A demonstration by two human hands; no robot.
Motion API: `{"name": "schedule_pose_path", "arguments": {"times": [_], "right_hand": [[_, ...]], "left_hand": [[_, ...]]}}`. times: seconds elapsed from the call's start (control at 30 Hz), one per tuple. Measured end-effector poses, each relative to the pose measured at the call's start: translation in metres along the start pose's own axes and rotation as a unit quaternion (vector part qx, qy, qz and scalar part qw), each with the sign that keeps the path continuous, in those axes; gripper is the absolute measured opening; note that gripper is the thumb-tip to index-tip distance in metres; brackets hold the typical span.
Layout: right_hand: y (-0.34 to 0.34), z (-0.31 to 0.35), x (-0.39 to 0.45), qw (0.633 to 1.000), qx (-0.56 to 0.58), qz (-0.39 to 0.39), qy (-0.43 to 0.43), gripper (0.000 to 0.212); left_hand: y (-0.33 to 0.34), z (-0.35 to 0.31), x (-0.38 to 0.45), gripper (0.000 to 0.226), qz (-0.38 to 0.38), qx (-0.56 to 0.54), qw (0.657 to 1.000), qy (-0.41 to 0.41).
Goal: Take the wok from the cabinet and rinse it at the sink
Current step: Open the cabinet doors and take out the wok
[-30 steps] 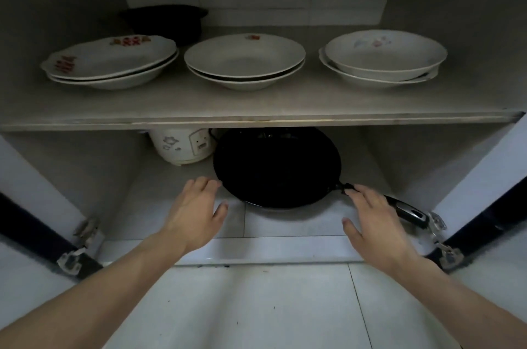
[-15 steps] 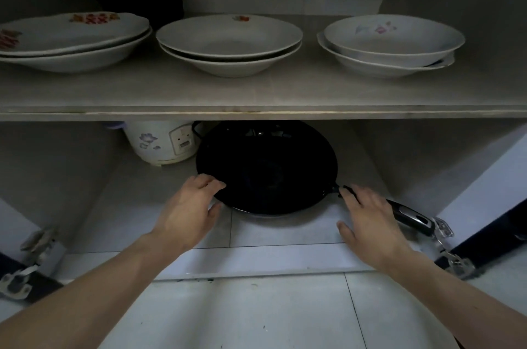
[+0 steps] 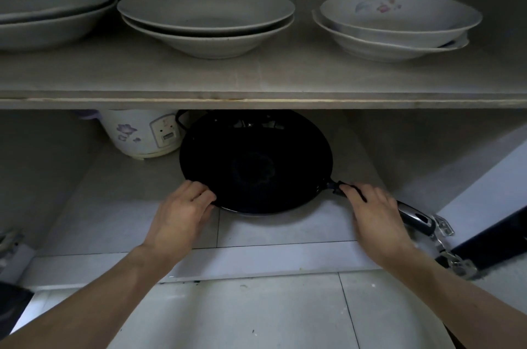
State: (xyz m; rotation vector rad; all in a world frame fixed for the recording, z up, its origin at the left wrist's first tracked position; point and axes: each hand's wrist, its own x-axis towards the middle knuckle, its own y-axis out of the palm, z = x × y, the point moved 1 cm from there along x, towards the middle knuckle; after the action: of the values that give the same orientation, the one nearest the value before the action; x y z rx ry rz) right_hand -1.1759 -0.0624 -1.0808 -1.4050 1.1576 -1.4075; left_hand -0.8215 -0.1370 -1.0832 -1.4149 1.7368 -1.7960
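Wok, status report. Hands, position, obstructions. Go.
Left hand on the wok rim, right hand on the handle. Wok on the lower cabinet floor. Shelf close above, rice cooker beside it at left.

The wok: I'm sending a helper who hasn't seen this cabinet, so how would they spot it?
Look under the shelf that carries the white dishes, on the cabinet's lower level. Right of the white rice cooker sits the wok: the only wide black round pan there, with a long handle toward the right door.
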Motion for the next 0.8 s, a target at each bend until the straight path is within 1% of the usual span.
{"name": "schedule_pose_path", "arguments": {"times": [0.13,0.23,0.33,0.4,0.5,0.6,0.7,0.8], "right_hand": [[0.0,-0.002,0.002,0.999,0.046,-0.007,0.025,0.072],[-0.001,-0.001,0.001,0.998,0.049,-0.01,0.028,0.072],[-0.003,-0.001,-0.005,0.999,0.043,-0.009,0.029,0.076],[-0.005,0.0,-0.012,0.999,0.043,-0.012,0.03,0.077],[-0.009,0.004,-0.025,0.998,0.048,-0.014,0.024,0.079],[-0.012,0.005,-0.04,0.998,0.061,-0.009,0.016,0.082],[-0.015,0.007,-0.054,0.998,0.067,-0.001,0.001,0.087],[-0.017,0.01,-0.065,0.997,0.075,-0.002,-0.006,0.086]], "left_hand": [[0.001,0.002,-0.001,0.012,-0.001,0.005,1.0,-0.009],[-0.001,0.002,-0.002,0.011,-0.003,0.012,1.0,-0.004],[-0.003,0.0,-0.01,0.003,0.003,0.02,1.0,0.008],[-0.006,-0.002,-0.017,0.006,0.002,0.022,1.0,0.012],[-0.012,-0.009,-0.031,0.009,-0.001,0.03,0.999,0.016],[-0.022,-0.018,-0.047,0.019,-0.003,0.04,0.999,0.021],[-0.032,-0.025,-0.065,0.015,0.01,0.041,0.999,0.021],[-0.041,-0.031,-0.078,0.014,0.018,0.046,0.999,0.021]]}}
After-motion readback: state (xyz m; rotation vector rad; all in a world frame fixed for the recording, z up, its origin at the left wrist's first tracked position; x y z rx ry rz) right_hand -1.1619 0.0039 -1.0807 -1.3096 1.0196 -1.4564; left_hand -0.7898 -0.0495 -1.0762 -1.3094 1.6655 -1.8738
